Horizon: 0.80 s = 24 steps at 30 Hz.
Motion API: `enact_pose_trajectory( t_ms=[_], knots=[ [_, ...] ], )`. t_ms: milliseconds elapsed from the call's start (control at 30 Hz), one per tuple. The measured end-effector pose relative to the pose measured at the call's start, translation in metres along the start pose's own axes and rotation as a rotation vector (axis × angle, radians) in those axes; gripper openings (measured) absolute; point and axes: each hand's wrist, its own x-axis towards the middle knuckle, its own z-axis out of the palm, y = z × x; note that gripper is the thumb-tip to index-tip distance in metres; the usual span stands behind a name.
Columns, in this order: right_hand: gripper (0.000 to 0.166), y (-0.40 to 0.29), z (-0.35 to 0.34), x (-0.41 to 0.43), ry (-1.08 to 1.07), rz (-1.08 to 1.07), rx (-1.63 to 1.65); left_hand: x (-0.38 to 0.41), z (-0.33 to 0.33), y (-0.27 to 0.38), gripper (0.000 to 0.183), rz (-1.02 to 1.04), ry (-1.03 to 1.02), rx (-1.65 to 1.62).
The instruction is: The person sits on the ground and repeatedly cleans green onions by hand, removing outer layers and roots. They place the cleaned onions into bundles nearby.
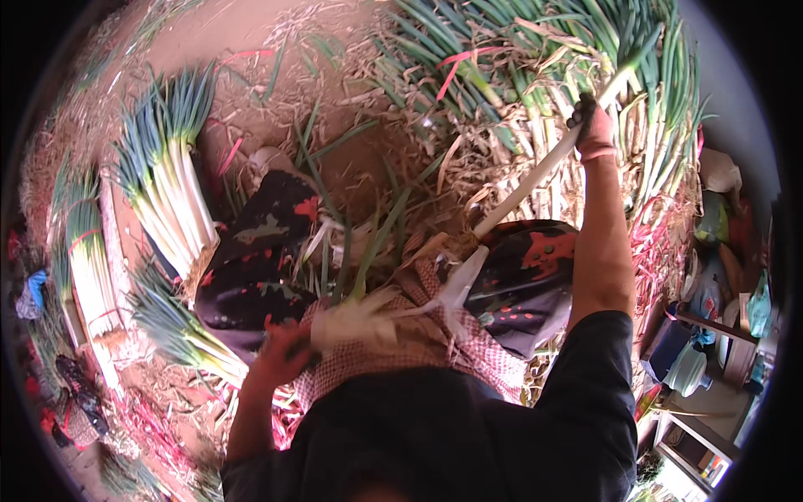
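Note:
My right hand point(591, 128), in a dark and pinkish glove, grips a long Welsh onion point(530, 179) around its upper white stem. The onion slants across my right knee, green leaves up and away, with its roots point(461, 245) low over my lap. My left hand point(290, 351), gloved and blurred, is low at the left of my lap. Beside its fingers are pale, blurred onion skins point(354, 323); whether it holds them is unclear. Stripped green leaves point(379, 241) stick up between my knees, and a whitish peeled sheath point(461, 279) rests on the checked apron point(489, 345).
A large heap of unpeeled onions point(539, 81) lies ahead on the right. Cleaned onions point(172, 182) lean at my left beside tied bundles point(91, 263). Red ties point(655, 251) and dry leaf litter point(414, 119) cover the ground. Bags and a plastic jug point(687, 370) stand far right.

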Motion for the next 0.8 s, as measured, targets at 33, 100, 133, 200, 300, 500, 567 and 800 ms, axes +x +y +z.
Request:
enact_pose_trajectory(
  t_ms=[33,100,133,200,300,500,567,800],
  knots=[
    [0.007,0.009,-0.003,0.02,0.017,-0.09,-0.18,0.022,0.003,-0.001,0.042,0.357,0.316,0.331],
    [0.011,0.013,0.029,0.003,-0.15,-0.141,0.063,0.055,0.008,-0.017,0.041,0.366,0.549,0.88],
    [0.012,0.008,0.044,-0.013,-0.177,-0.129,0.095,0.074,0.01,-0.01,0.039,0.327,0.66,1.139],
    [0.018,0.01,0.044,-0.018,-0.265,-0.137,0.234,0.111,0.005,0.017,0.044,0.056,0.522,0.994],
    [0.021,0.008,0.041,-0.009,-0.259,-0.172,0.225,0.16,0.014,0.07,0.041,0.205,0.502,0.527],
    [0.016,0.006,0.061,-0.017,-0.203,-0.059,0.311,0.207,0.09,0.115,0.043,0.49,0.534,0.396],
    [0.006,0.008,0.071,-0.022,-0.222,-0.11,0.295,0.227,0.111,0.089,0.04,0.447,0.545,0.131],
    [0.009,0.007,0.103,-0.087,-0.597,0.171,0.545,0.218,0.069,0.141,0.027,0.034,-0.412,-1.158]
  ],
)
